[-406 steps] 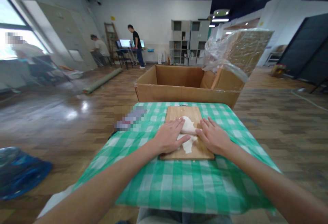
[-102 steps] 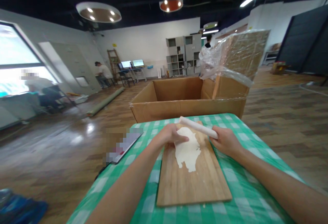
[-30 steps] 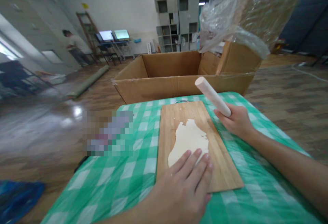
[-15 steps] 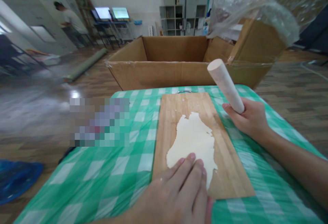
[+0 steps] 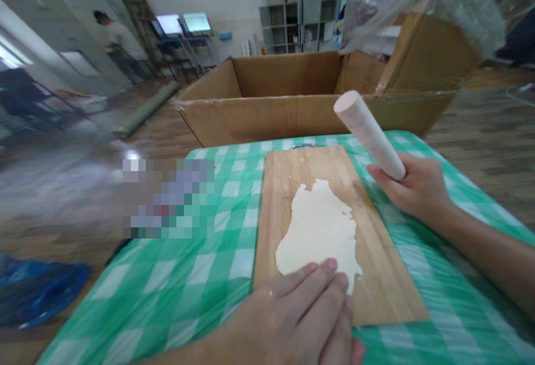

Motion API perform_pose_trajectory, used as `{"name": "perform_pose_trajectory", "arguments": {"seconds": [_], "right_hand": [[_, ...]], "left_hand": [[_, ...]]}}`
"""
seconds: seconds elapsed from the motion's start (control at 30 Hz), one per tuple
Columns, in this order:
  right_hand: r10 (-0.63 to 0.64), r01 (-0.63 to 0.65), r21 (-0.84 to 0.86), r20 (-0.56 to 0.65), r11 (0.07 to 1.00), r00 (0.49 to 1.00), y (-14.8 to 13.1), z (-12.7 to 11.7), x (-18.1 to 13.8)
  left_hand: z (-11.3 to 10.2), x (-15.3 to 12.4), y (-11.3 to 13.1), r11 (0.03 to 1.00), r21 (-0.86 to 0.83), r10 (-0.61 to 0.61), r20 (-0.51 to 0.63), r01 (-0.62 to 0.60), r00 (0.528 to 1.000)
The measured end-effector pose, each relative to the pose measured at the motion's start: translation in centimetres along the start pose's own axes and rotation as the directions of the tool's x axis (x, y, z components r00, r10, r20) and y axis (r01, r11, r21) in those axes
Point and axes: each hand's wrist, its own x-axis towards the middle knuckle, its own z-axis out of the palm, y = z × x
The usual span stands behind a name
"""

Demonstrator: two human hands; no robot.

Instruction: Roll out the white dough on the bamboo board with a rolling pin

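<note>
A thin, pale sheet of dough [image 5: 320,225] with ragged edges lies flat on a wooden cutting board [image 5: 387,276]. My left hand [image 5: 309,312] rests stretched out over the near end of the sheet, fingertips touching it and covering that part. Above the table, to the right of the board, my right hand [image 5: 418,186] is wrapped round the lower end of a whitish rolling pin [image 5: 370,134]. The pin tilts up and to the left, apart from the dough.
A green and white checked cloth [image 5: 209,276] covers the table. Beyond its far edge stands a large cardboard box [image 5: 259,122] with clear plastic wrap [image 5: 384,3]. A blurred-out item [image 5: 171,198] is at the table's left edge. Far left, a person [image 5: 123,42] stands.
The camera view has shifted slightly. My left hand has slid a little towards the near right over the dough. My right hand still holds the rolling pin raised.
</note>
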Motion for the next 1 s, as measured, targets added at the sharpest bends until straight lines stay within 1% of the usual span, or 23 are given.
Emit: {"name": "perform_pose_trajectory", "arguments": {"seconds": [0.1, 0.17, 0.2, 0.27, 0.33, 0.4, 0.47, 0.53, 0.6, 0.67, 0.8, 0.9, 1.0], "right_hand": [[-0.006, 0.006, 0.007, 0.001, 1.000, 1.000, -0.1, -0.1, 0.0], [0.015, -0.015, 0.021, -0.011, 1.000, 1.000, -0.1, -0.1, -0.1], [0.041, -0.040, 0.034, -0.025, 0.999, 0.999, -0.1, -0.1, -0.1], [0.136, -0.131, 0.085, -0.065, 0.988, 0.989, -0.1, 0.0, -0.1], [0.268, -0.243, 0.235, -0.080, 0.941, 0.960, -0.3, 0.0, 0.1], [0.387, -0.319, 0.464, -0.055, 0.826, 0.921, -0.8, -0.1, 0.2], [0.454, -0.347, 0.654, 0.006, 0.672, 0.891, -1.5, -0.3, 0.3], [0.480, -0.372, 0.740, 0.075, 0.561, 0.874, -2.7, -0.6, 0.2], [0.485, -0.418, 0.763, 0.158, 0.493, 0.860, -4.0, -0.9, 0.0], [0.490, -0.481, 0.770, 0.254, 0.420, 0.834, -5.4, -1.2, -0.4], [0.482, -0.606, 0.757, 0.447, 0.245, 0.753, -7.5, -1.6, -1.0], [0.452, -0.668, 0.723, 0.542, 0.180, 0.708, -8.2, -1.5, -1.3], [0.439, -0.722, 0.668, 0.602, 0.181, 0.667, -8.4, -1.1, -1.6]], "left_hand": [[0.0, 0.1, -0.1, 0.999, -0.034, -0.019, -0.016, 0.019, 1.000], [0.3, 0.1, -0.1, 0.999, -0.036, -0.022, -0.011, 0.022, 1.000], [0.5, 0.1, -0.1, 0.999, -0.030, -0.019, -0.006, 0.019, 1.000], [0.9, 0.1, -0.1, 1.000, -0.007, -0.002, -0.004, 0.002, 1.000], [1.2, 0.1, 0.0, 1.000, 0.012, 0.008, -0.028, -0.007, 1.000], [1.4, 0.1, 0.1, 1.000, 0.015, 0.001, -0.051, 0.000, 0.999], [1.5, 0.0, 0.2, 1.000, 0.001, -0.006, -0.061, 0.006, 0.998], [1.5, -0.1, 0.1, 1.000, -0.026, -0.007, -0.068, 0.005, 0.998], [1.5, -0.2, -0.1, 0.997, -0.069, -0.023, -0.049, 0.020, 0.999], [1.5, -0.2, -0.4, 0.990, -0.122, -0.069, 0.001, 0.069, 0.998], [1.4, 0.0, -0.8, 0.960, -0.199, -0.169, 0.144, 0.196, 0.975], [1.1, 0.1, -0.9, 0.936, -0.207, -0.239, 0.217, 0.284, 0.947], [0.9, 0.1, -0.9, 0.922, -0.189, -0.296, 0.223, 0.339, 0.929]]}}
